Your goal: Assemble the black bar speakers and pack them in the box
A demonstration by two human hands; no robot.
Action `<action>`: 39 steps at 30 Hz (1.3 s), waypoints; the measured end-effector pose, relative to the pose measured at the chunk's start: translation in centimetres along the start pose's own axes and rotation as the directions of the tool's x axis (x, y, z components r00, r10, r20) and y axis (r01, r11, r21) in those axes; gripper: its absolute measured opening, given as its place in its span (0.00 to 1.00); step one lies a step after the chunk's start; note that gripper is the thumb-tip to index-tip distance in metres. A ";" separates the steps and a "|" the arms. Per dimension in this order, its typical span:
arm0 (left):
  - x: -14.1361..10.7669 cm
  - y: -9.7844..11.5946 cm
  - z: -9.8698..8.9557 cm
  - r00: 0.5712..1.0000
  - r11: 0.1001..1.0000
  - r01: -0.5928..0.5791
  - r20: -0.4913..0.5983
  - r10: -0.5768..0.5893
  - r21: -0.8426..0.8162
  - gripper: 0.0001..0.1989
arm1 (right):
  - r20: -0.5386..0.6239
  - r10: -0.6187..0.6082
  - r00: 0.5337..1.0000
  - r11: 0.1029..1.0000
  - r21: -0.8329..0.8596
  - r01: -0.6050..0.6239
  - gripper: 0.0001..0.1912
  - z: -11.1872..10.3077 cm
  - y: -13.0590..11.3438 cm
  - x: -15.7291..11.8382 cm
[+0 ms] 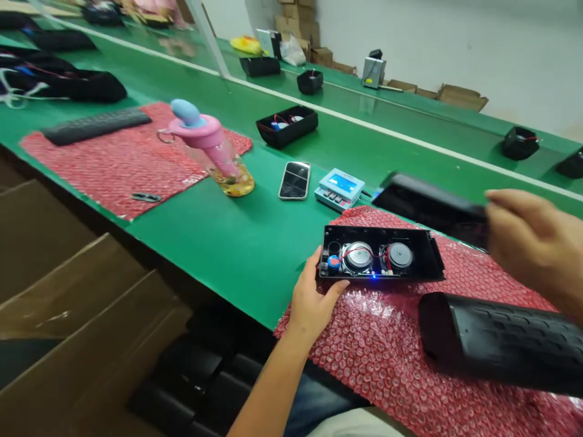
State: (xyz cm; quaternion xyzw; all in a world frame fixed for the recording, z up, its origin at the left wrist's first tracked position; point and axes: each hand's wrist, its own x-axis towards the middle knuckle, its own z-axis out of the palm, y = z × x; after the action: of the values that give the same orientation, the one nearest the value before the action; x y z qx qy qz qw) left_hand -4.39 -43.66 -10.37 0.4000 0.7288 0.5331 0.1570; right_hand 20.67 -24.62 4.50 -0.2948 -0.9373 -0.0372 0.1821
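Observation:
My left hand [314, 297] grips the left end of an open black speaker housing [428, 255], thumb along its near edge. Inside it sit two round speaker drivers with red wires, a blue cylindrical part at the left, and a lit blue light on the near rim. My right hand [528, 237], blurred by motion, is closed around one end of a black speaker shell [428, 206] raised above the far right side of the housing. A black speaker case with a scaled pattern [514, 340] lies below my right arm. Red bubble wrap [359, 340] is under these parts.
A light-blue device with a lit screen [340, 187] and a phone [295, 180] are behind the housing. A pink-lidded bottle [218, 158] stands left of them. Black speaker housings [286, 126] sit on the green conveyor belt [364, 139]. Cardboard boxes [91, 315] are below the table edge.

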 end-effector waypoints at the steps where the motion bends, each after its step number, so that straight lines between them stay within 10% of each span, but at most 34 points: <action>1: -0.1 -0.3 0.0 1.000 0.999 -0.009 -0.005 0.009 -0.036 0.34 | -0.013 -0.077 0.997 0.997 -0.026 0.077 0.14 0.8 -1.3 1.4; 5: -0.6 -1.1 0.2 0.999 0.994 -0.025 -0.028 0.022 -0.110 0.32 | -0.104 -0.641 0.760 0.738 -0.357 0.573 0.10 2.7 -5.5 4.0; 7: -0.8 -1.1 0.3 0.999 0.994 -0.015 -0.031 0.012 -0.110 0.32 | -0.107 -0.733 0.672 0.657 -0.370 0.657 0.08 2.9 -6.6 3.4; 13: -0.7 -0.6 -0.1 0.995 0.995 -0.096 -0.032 0.095 -0.033 0.28 | 0.118 -0.543 0.832 0.817 -0.155 0.555 0.26 4.1 -7.4 1.3; 18: -0.7 -0.6 -0.2 0.991 0.992 -0.128 -0.032 0.128 0.014 0.27 | 0.317 -0.491 0.811 0.858 0.014 0.514 0.52 5.6 -6.4 2.8; 25: -0.5 0.1 -0.2 0.991 0.991 -0.133 -0.013 0.133 0.019 0.34 | 0.227 -0.455 0.861 0.890 0.096 0.445 0.44 5.7 -4.9 3.9; 39: -0.5 0.4 -0.2 0.984 0.983 -0.175 0.057 0.171 0.060 0.38 | 0.303 -0.486 0.820 0.873 0.125 0.472 0.43 6.2 -4.9 3.9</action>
State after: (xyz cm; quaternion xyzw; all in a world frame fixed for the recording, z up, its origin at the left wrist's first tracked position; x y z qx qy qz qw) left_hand -4.09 -44.09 -10.06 0.4804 0.7038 0.5104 0.1159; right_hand 12.91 -25.43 0.31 -0.0478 -0.9987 -0.0118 0.0165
